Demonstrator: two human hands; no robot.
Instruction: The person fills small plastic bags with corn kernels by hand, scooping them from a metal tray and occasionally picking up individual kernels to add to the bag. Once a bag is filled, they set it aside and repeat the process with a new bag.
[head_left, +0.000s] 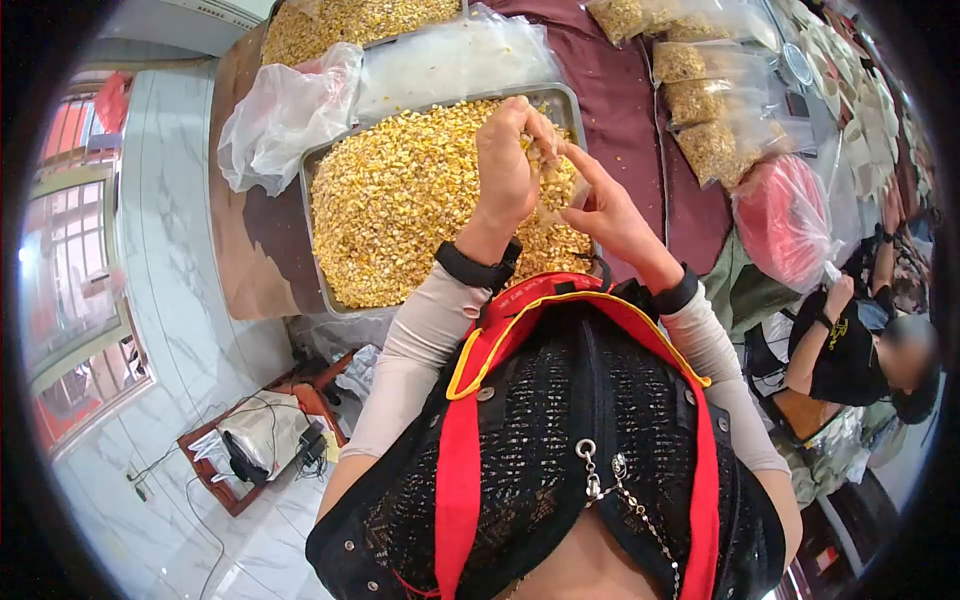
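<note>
Corn kernels [400, 210] fill a metal tray [570, 100] on the worktop [620, 110], which is covered with a dark maroon cloth. Both hands are raised just above the near right part of the tray. Left hand [508, 165]: fingers curled closed, pinching the top edge of a small clear bag [556, 190] that hangs between the two hands; some kernels seem to be inside it, though the plastic is hard to make out against the tray. Right hand [612, 212]: index finger extended toward the left hand, remaining fingers partly folded around the bag's other side; whether it truly grips the plastic cannot be told. Both wrists carry dark bands over pale sleeves.

Left of the tray, touching its rim, lies a crumpled plastic sheet [285, 115]. Behind it a second tray of kernels [340, 25] is partly covered by a larger clear sheet. Right of the maroon strip, filled kernel bags [700, 100] lie in a row, and a red bundle in clear plastic [785, 220] sits at the worktop edge. Another person [860, 350] in dark clothing sits at far right. On the floor below left, a low wooden tray [255, 445] holds cables and a bag.
</note>
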